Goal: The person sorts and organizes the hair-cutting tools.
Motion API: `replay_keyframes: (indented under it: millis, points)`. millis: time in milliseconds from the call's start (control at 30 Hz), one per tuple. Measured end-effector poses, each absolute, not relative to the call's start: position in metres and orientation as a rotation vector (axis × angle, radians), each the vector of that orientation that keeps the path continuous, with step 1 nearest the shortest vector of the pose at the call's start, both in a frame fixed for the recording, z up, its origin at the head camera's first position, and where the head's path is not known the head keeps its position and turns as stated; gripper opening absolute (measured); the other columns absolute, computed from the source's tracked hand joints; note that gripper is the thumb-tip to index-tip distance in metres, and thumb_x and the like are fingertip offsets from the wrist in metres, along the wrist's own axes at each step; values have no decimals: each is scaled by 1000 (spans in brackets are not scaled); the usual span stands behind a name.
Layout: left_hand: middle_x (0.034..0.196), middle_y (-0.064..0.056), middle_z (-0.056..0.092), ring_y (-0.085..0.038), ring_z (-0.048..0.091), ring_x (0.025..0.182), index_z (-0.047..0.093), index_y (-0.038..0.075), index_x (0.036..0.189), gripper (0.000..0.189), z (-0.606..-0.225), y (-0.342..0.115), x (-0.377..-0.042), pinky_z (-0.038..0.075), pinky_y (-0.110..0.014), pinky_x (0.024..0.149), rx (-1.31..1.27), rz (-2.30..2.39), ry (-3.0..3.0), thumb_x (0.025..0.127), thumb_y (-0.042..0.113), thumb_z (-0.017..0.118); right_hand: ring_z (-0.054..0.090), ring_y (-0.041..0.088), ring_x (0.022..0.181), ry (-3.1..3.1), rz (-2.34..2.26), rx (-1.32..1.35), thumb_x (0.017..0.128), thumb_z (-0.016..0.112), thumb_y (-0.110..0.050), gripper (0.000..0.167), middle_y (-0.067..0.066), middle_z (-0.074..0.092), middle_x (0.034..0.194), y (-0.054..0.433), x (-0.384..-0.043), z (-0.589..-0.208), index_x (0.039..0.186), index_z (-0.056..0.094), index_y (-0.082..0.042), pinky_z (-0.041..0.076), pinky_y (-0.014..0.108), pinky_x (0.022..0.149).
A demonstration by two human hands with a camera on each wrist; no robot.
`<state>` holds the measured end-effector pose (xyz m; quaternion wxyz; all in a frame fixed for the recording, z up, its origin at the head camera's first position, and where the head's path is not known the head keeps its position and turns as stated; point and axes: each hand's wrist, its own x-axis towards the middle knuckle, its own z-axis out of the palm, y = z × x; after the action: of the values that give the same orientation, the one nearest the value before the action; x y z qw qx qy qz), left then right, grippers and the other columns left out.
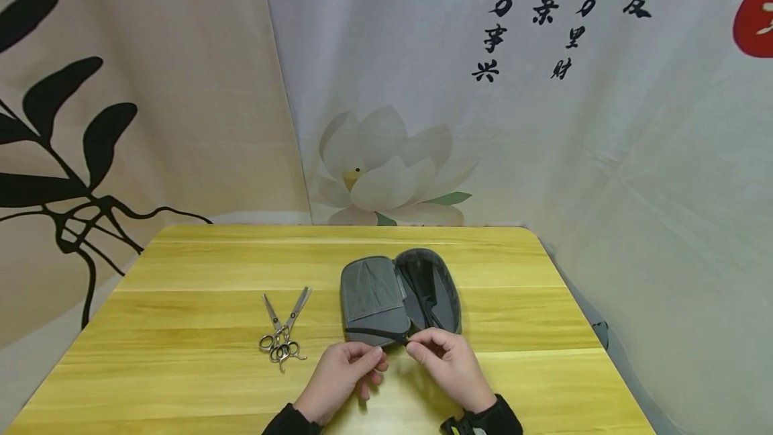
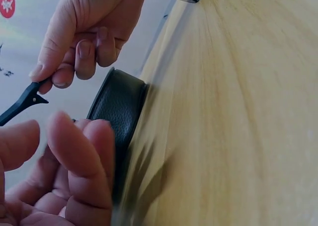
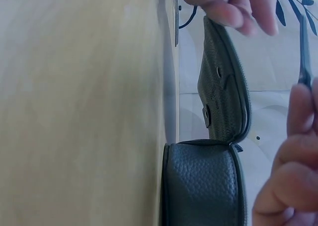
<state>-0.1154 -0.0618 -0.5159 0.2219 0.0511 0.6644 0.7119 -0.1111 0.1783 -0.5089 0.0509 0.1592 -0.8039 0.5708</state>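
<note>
My right hand (image 1: 447, 364) pinches one end of a slim black hair clip (image 1: 374, 333) between thumb and fingertips. The clip points left, over the front edge of an unfolded dark grey zip case (image 1: 374, 314). Close by its near side hovers my left hand (image 1: 344, 378), fingers loosely bent and holding nothing; in the left wrist view its thumb and forefinger stand apart. That view also shows the clip's hinged lever end (image 2: 34, 99) at the right fingertips. Black tools (image 1: 425, 284) lie in the case's deeper right half, and a pocket covers part of its left half.
Left of the case, two pairs of silver hairdressing scissors (image 1: 280, 337) lie overlapping, blades pointing away. The wooden table (image 1: 199, 301) ends at the back against a printed cloth backdrop (image 1: 392, 86). A black wristband (image 1: 461, 425) circles my right wrist.
</note>
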Motion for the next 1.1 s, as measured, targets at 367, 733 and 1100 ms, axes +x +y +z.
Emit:
replay_keyframes:
  millis: [367,733,1100]
  points:
    - [95,-8,79,-10,73,68,71,-6,113,58,-520,-70,-113,51,-22,44,48,1807,1809,108,50,61,63,8,65,-2423,1711,110,96,81,-24,5,1,77,83,176,-115,-508,95,82,-19,50,21,58]
    - [114,-18,76,-15,78,78,50,-11,126,69,-518,-76,-114,56,-25,48,-42,1951,1682,107,54,61,62,8,65,-2473,1696,33,96,81,-28,9,7,77,82,178,-118,-510,95,81,-19,47,20,57]
    - [119,-11,78,-13,77,86,59,1,125,39,-521,-76,-122,60,-24,57,-107,2176,1670,110,37,62,59,8,64,-2488,1692,10,96,81,-29,11,11,75,81,180,-118,-509,95,81,-17,46,21,56]
